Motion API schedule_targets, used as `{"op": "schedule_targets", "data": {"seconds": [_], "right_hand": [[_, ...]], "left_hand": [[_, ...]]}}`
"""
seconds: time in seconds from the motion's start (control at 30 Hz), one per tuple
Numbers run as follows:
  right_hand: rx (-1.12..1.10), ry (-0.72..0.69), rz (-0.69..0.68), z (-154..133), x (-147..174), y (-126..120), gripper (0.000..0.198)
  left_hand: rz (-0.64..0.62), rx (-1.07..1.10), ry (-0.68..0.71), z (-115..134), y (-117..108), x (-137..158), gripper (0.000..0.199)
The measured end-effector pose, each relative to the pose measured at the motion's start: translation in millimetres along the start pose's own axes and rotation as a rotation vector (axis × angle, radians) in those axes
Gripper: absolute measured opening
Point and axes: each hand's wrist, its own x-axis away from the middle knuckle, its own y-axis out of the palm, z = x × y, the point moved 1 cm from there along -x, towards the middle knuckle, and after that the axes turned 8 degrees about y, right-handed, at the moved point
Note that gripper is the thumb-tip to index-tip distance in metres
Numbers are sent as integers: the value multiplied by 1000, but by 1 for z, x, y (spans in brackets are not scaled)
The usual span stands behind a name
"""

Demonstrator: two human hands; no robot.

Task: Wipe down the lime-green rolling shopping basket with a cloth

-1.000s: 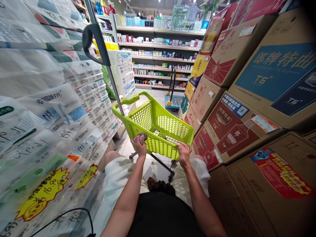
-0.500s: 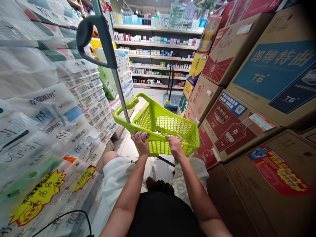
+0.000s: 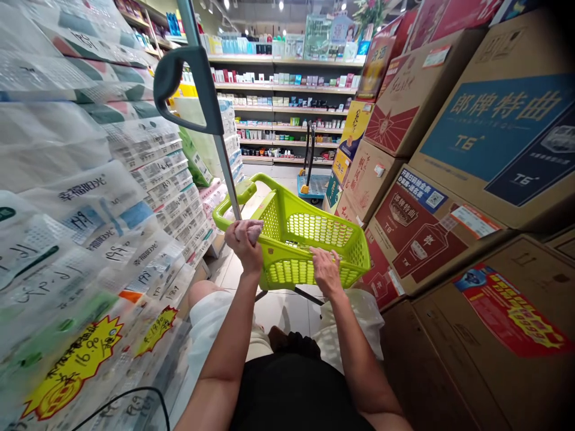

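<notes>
A lime-green wheeled shopping basket [image 3: 314, 226] with perforated walls stands before my knees, its grey pull handle [image 3: 215, 120] drawn up at the left. My left hand [image 3: 245, 244] is closed around a crumpled pinkish-grey cloth [image 3: 254, 231] at the basket's near left corner, close to the foot of the pole. On the near rim, further right, my right hand [image 3: 327, 272] has its fingers hooked over the edge. The undersides of both hands are hidden.
Plastic-wrapped paper packs [image 3: 103, 197] are stacked close on the left. Printed cartons [image 3: 494, 131] rise on the right. Ahead, a blue platform trolley [image 3: 313, 186] stands before stocked shelves [image 3: 287, 87]. A black cable [image 3: 135, 390] curves at lower left.
My left hand has moved up and left along the rim with the cloth. My right hand has shifted slightly right. The basket appears a little further right and lower in view.
</notes>
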Motion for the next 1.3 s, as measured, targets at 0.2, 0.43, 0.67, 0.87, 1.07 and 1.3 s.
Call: {"op": "schedule_targets", "data": {"seconds": [0.2,0.43,0.67,0.87,1.07,1.3], "right_hand": [[-51,166,60,42,-3,-6,58],[-132,125,80,32,3,-5,60],[-143,102,28,36,5,-15,52],[-156,239,154,57,11,-33,57],[-173,316,174,69,16,-34,63],[-249,264,149,76,21,-35,66]], "left_hand": [[-386,14,263,11,20,33,46],[-209,-4,133,5,22,25,37],[-369,82,153,0,21,35,39],[-436,176,196,13,28,61,36],[-380,114,127,19,38,78,44],[-530,176,232,34,53,83,49]]}}
